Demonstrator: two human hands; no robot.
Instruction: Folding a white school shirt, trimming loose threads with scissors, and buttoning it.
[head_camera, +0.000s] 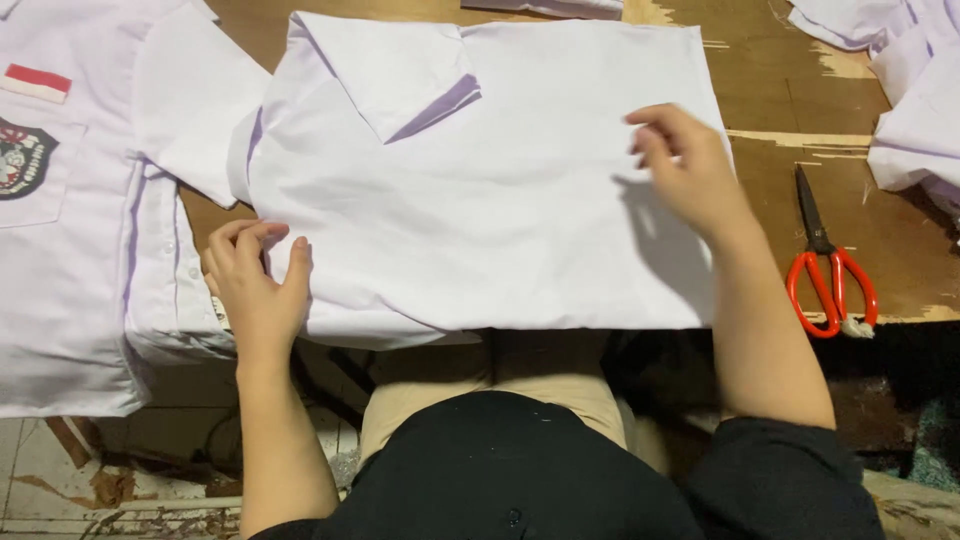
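— Looking down, I see the wooden table first, then the white folded shirt lying flat across its middle, lower edge at the near rim.

— And your hands?

— My left hand sits at the shirt's eight o'clock corner, fingers curled, pinching the layered edge. My right hand rests at three o'clock, fingers loosely spread, flat on the cloth, gripping nothing.

— How would you handle this fold well?

— I judge it best to pin the corner firmly and smooth outward, edges kept square. Another shirt lies at nine o'clock; red-handled scissors lie at three o'clock, clear of the fabric.
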